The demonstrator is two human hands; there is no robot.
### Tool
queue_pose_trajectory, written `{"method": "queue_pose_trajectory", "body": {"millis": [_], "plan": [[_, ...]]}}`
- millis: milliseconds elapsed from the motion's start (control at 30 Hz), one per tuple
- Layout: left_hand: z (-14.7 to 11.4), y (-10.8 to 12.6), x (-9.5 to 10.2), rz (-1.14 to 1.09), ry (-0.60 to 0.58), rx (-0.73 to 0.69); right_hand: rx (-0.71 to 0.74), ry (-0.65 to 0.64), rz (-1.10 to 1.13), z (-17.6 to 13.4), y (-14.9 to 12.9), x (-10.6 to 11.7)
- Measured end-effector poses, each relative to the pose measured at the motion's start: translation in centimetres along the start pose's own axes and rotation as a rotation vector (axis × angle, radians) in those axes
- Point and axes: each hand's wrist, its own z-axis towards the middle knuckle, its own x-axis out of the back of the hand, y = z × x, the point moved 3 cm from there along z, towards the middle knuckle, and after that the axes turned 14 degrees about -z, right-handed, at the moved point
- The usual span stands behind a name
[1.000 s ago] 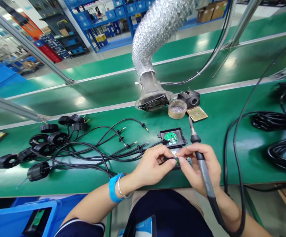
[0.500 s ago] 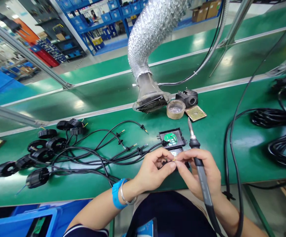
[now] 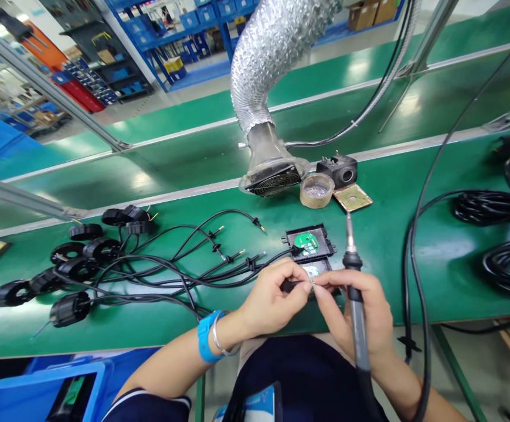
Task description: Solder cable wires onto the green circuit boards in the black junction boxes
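My left hand (image 3: 275, 299) is closed around the end of a black cable (image 3: 288, 285), with thumb and forefinger pinched at its thin wires. My right hand (image 3: 371, 313) has a soldering iron (image 3: 352, 259) tucked between its fingers, tip pointing up and away. Its thumb and forefinger also pinch at the wire ends, meeting the left fingertips. Just beyond the fingers lies an open black plastic case (image 3: 322, 233) holding a green circuit board (image 3: 306, 244). A second, paler board (image 3: 312, 271) sits nearer, partly hidden by my hands.
Black cables with round black housings (image 3: 70, 309) spread over the green bench at left. A fume extractor nozzle (image 3: 272, 170), a solder-filled round dish (image 3: 316, 191), an iron stand (image 3: 338, 170) and a sponge tray (image 3: 354, 198) stand behind. Coiled black cables (image 3: 507, 272) lie at right.
Both hands stay pinched together at the wire ends, with small finger shifts. The soldering iron stands slightly more upright, and the camera view has shifted a little.
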Motion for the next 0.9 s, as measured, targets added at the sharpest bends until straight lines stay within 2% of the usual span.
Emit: {"method": "queue_pose_trajectory", "body": {"millis": [133, 233, 400, 500, 567, 633, 767, 833, 900], "plan": [[0.1, 0.9, -0.2, 0.167, -0.148, -0.086, 0.005, -0.179, -0.012, 0.8, 0.0, 1.0], [0.0, 1.4, -0.6, 0.252, -0.296, -0.064, 0.012, -0.320, 0.016, 0.8, 0.0, 1.4], [0.3, 1.3, -1.0, 0.286, -0.517, 0.078, 0.076, -0.392, -0.011, 0.2, -0.6, 1.8], [0.6, 0.7, -0.9, 0.172, -0.657, 0.239, 0.154, -0.394, 0.001, 0.0, -0.6, 1.8], [0.6, 0.4, -0.7, 0.068, -0.697, 0.312, 0.168, -0.408, 0.025, -0.1, 0.0, 1.6], [0.4, 0.5, -0.2, 0.064, -0.619, 0.256, 0.150, -0.380, 0.026, 0.1, 0.7, 1.4], [-0.5, 1.0, 0.7, 0.265, -0.297, -0.048, 0.131, -0.258, -0.044, 0.8, 1.9, 1.4], [-1.0, 0.9, 0.7, 0.367, -0.255, -0.121, 0.176, -0.233, -0.090, 1.1, 2.0, 1.2], [-0.9, 0.6, 0.5, 0.476, -0.255, -0.114, 0.235, -0.225, -0.145, 1.3, 2.2, 0.9]]}}
